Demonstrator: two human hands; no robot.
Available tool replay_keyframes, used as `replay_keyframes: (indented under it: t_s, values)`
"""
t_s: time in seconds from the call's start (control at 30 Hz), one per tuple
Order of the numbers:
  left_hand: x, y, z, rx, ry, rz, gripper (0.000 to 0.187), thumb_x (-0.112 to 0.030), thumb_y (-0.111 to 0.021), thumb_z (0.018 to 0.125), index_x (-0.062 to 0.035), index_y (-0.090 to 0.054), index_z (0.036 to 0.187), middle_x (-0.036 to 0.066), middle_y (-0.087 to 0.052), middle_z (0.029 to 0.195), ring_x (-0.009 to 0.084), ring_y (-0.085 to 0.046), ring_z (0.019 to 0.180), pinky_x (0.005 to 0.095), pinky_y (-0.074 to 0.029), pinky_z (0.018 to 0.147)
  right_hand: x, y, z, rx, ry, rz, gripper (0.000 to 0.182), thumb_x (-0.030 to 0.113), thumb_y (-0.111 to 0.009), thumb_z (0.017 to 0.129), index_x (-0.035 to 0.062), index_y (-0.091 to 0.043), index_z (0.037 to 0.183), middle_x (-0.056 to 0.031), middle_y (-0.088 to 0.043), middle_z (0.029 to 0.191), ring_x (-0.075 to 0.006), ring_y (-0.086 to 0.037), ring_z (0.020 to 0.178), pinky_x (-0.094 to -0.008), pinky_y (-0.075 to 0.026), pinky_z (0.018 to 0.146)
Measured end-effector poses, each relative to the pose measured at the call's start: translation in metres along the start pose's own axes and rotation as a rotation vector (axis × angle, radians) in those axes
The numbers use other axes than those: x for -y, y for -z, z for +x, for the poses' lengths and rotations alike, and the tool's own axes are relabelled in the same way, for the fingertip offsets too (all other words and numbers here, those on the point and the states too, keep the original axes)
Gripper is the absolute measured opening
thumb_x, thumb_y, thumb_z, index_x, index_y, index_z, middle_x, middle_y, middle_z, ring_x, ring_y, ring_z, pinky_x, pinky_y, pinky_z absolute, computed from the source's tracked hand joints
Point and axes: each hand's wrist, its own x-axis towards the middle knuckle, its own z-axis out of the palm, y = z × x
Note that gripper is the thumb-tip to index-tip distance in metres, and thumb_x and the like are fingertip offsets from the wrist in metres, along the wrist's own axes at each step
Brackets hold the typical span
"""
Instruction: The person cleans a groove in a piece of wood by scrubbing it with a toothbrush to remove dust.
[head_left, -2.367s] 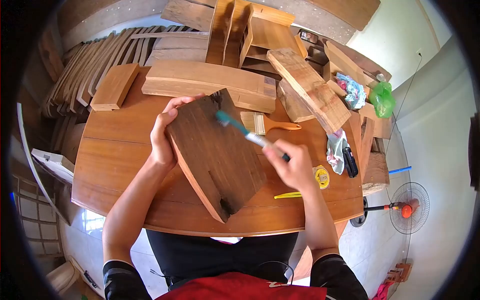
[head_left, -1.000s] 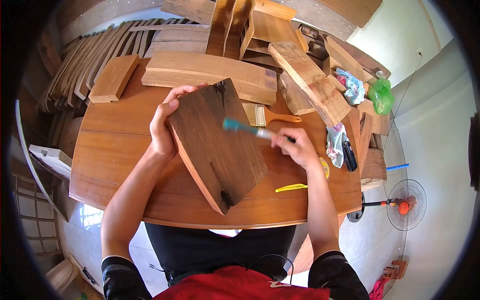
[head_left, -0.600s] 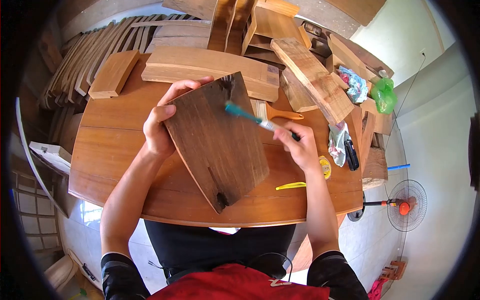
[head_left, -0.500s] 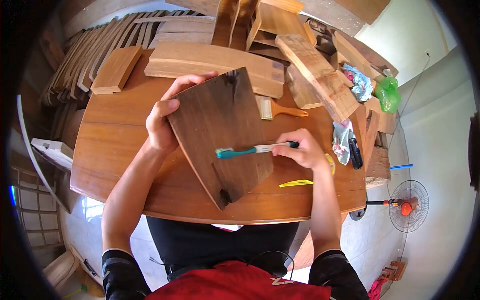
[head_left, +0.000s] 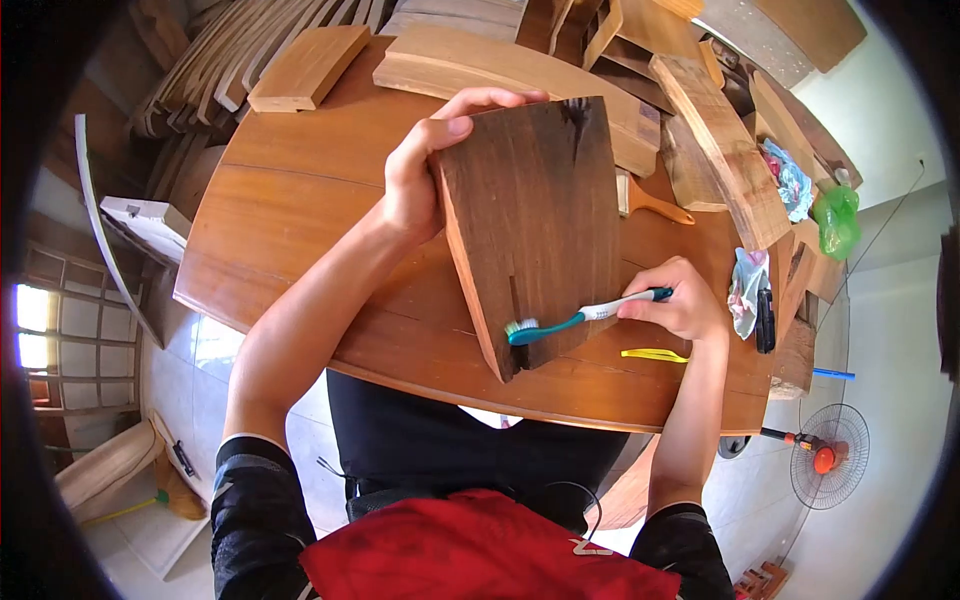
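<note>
A dark brown wooden board (head_left: 540,210) is tilted up over the table, its broad face toward me. My left hand (head_left: 425,160) grips its upper left edge, thumb on the face and fingers behind. Between the fingers and thumb of my right hand (head_left: 680,300) is a toothbrush (head_left: 565,328) with a teal and white handle. Its bristles overlap the board's lower part, close to a dark crack near the bottom edge. Black blotches mark the board's top corner.
On the wooden table (head_left: 300,200) lie a paintbrush (head_left: 655,202), a yellow strip (head_left: 653,354), a black object (head_left: 765,320) and crumpled plastic (head_left: 748,290). Pale wood blocks (head_left: 310,68) and a plank (head_left: 720,150) stand toward the back. A fan (head_left: 825,458) is at the right.
The toothbrush has moved down the board's face toward its lower end. The board is turned more upright, and the whole view has shifted, with the table sitting further right and higher.
</note>
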Motion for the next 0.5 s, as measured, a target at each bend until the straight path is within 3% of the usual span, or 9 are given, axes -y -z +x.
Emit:
replay_keyframes:
  t_s: [0.03, 0.13, 0.17, 0.27, 0.4, 0.5]
  values:
    - [0.000, 0.000, 0.001, 0.003, 0.001, -0.007, 0.062, -0.051, -0.044, 0.087, -0.0089, -0.055, 0.132, 0.020, -0.041, 0.154, 0.0352, -0.044, 0.137, 0.0516, -0.039, 0.110, 0.001, -0.003, 0.001, -0.056, 0.020, -0.015, 0.025, 0.026, -0.079, 0.089, 0.0028, -0.075, 0.080, 0.0026, -0.060, 0.060, -0.0041, -0.046, 0.058, -0.0248, -0.031, 0.053]
    - [-0.001, 0.000, 0.001, -0.007, 0.006, -0.015, 0.061, -0.051, -0.043, 0.088, -0.0090, -0.055, 0.131, 0.020, -0.041, 0.154, 0.0347, -0.044, 0.137, 0.0513, -0.039, 0.110, -0.008, -0.008, 0.005, -0.499, -0.042, 0.113, 0.022, 0.024, -0.082, 0.085, 0.0035, -0.077, 0.080, 0.0015, -0.061, 0.060, -0.0040, -0.047, 0.057, -0.0254, -0.031, 0.052]
    - [0.000, -0.001, 0.001, -0.015, 0.002, -0.019, 0.061, -0.051, -0.043, 0.089, -0.0090, -0.055, 0.131, 0.020, -0.041, 0.154, 0.0346, -0.044, 0.137, 0.0512, -0.039, 0.110, -0.008, -0.007, 0.004, -0.489, -0.060, 0.070, 0.022, 0.024, -0.083, 0.085, 0.0030, -0.077, 0.082, 0.0003, -0.062, 0.060, -0.0043, -0.046, 0.056, -0.0260, -0.030, 0.051]
    - [0.002, 0.000, 0.001, -0.033, 0.012, -0.020, 0.060, -0.050, -0.042, 0.090, -0.0084, -0.056, 0.131, 0.020, -0.042, 0.154, 0.0342, -0.045, 0.137, 0.0509, -0.039, 0.111, 0.005, -0.012, 0.003, -0.034, 0.073, -0.009, 0.027, 0.027, -0.081, 0.088, 0.0018, -0.075, 0.080, 0.0007, -0.057, 0.059, -0.0044, -0.044, 0.055, -0.0257, -0.029, 0.051]
    - [0.001, 0.000, 0.000, -0.031, 0.009, -0.020, 0.059, -0.050, -0.042, 0.090, -0.0084, -0.056, 0.130, 0.021, -0.043, 0.154, 0.0342, -0.046, 0.137, 0.0502, -0.039, 0.111, 0.000, -0.018, 0.009, -0.535, 0.032, -0.043, 0.021, 0.022, -0.083, 0.084, 0.0027, -0.076, 0.080, 0.0009, -0.059, 0.058, -0.0045, -0.046, 0.053, -0.0264, -0.028, 0.050]
    - [0.003, 0.001, 0.002, -0.044, 0.013, -0.020, 0.060, -0.051, -0.043, 0.090, -0.0087, -0.057, 0.130, 0.021, -0.043, 0.154, 0.0340, -0.046, 0.136, 0.0497, -0.039, 0.111, 0.003, -0.008, 0.001, -0.263, 0.045, -0.021, 0.019, 0.021, -0.082, 0.086, 0.0034, -0.076, 0.080, 0.0017, -0.060, 0.060, -0.0034, -0.047, 0.056, -0.0245, -0.030, 0.051]
